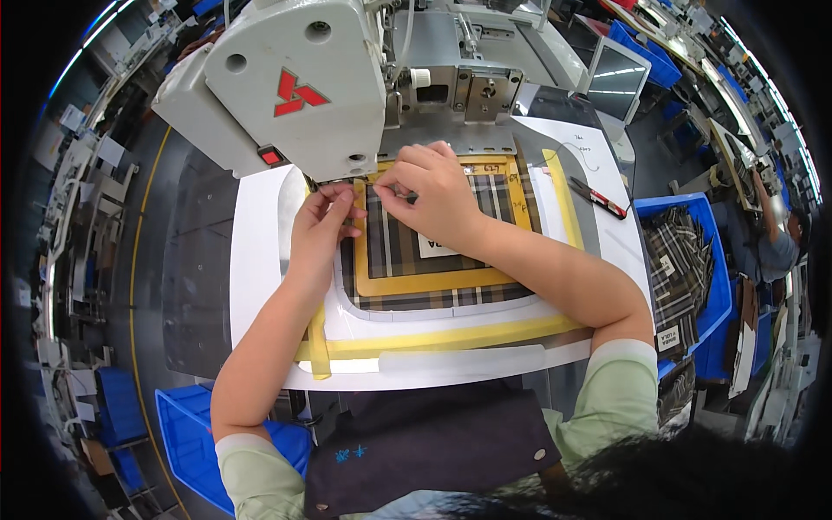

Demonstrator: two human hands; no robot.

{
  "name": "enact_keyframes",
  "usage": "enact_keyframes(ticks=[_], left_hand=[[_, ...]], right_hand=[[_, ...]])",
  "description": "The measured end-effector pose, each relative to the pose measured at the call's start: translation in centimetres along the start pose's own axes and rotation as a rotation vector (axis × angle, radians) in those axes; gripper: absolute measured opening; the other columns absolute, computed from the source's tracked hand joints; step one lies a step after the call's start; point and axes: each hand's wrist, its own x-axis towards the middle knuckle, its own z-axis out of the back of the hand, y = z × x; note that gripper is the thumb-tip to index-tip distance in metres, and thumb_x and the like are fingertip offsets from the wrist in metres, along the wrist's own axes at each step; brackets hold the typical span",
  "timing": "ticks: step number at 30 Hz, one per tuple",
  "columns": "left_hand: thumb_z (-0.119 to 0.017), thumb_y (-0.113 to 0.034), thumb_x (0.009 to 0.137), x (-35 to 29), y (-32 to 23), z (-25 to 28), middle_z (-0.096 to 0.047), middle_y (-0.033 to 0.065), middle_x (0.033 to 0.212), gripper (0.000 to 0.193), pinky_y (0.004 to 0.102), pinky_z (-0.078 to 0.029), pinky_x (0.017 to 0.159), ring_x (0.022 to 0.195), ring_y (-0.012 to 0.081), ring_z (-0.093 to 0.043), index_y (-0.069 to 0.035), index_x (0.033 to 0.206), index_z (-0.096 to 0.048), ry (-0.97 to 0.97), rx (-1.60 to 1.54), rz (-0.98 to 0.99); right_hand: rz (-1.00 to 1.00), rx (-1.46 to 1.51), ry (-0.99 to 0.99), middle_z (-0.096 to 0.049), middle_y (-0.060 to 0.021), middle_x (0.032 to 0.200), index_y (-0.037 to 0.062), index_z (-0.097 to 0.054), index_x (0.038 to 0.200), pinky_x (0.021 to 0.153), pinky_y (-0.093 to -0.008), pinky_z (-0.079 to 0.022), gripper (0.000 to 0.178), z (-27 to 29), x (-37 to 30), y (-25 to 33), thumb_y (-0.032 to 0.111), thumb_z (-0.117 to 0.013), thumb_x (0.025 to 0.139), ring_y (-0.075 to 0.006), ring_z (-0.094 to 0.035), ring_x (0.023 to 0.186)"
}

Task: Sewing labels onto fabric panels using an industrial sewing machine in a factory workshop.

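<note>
Below the head of a white industrial sewing machine point(303, 87), my two hands meet at the upper left corner of a yellow frame point(433, 282). The frame lies on brown, black and white plaid fabric point(394, 234) with a pale label partly under my right forearm. My left hand point(322, 227) is closed, thumb against fingers, just left of the frame. Thumb and forefinger of my right hand point(433, 192) pinch together over the frame's corner. Something thin and dark shows between the fingertips, too small to name. The machine's needle area is mostly hidden.
Thread snips point(598, 198) with red and black handles lie at the right of the white work plate point(251, 260). Yellow tape point(451, 340) edges the plate. A blue bin point(715, 260) holds plaid pieces at right; another blue bin point(186, 433) stands lower left. Someone sits far right.
</note>
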Motion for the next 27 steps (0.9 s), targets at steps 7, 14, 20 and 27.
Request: enact_keyframes(ticks=[7,14,20,27], left_hand=[[-0.060,-0.014,0.092,0.5,0.0,1.0,-0.059,0.0016,0.104,0.023,0.0209,-0.050,0.071,0.087,0.0095,-0.061,-0.006,0.112,-0.052,-0.006,-0.104,0.024],[-0.064,-0.004,0.086,3.8,-0.1,1.9,-0.065,0.0075,0.100,0.028,0.0243,-0.051,0.079,0.090,0.0125,-0.063,-0.001,0.111,-0.053,0.128,-0.019,-0.104],[-0.064,-0.004,0.086,5.2,0.2,2.8,-0.065,0.0099,0.093,0.020,0.0271,-0.051,0.079,0.084,0.0151,-0.063,0.004,0.103,-0.057,0.184,0.051,-0.127],[-0.063,-0.005,0.087,5.1,0.3,2.4,-0.065,0.0090,0.089,0.017,0.0277,-0.051,0.076,0.079,0.0151,-0.061,0.005,0.100,-0.059,0.161,0.073,-0.117]], right_hand=[[-0.120,-0.026,0.047,-0.050,0.0011,0.064,0.0101,-0.058,0.070,0.066,-0.0317,-0.035,0.011,0.2,-0.7,0.5,0.008,-0.069,0.071,-0.0172,-0.051,0.060],[-0.073,-0.058,-0.021,-0.050,0.0004,0.063,0.0091,-0.057,0.069,0.065,-0.0329,-0.036,0.012,-0.9,0.4,0.0,0.010,-0.070,0.070,-0.0184,-0.051,0.059],[-0.071,-0.105,-0.042,-0.055,-0.0016,0.066,0.0089,-0.057,0.066,0.068,-0.0331,-0.038,0.012,-1.2,0.4,-0.3,0.011,-0.068,0.069,-0.0201,-0.057,0.067],[-0.029,-0.070,-0.110,-0.046,0.0009,0.059,0.0101,-0.055,0.066,0.065,-0.0324,-0.036,0.016,-1.6,0.5,-0.5,0.009,-0.071,0.066,-0.0178,-0.051,0.058]])
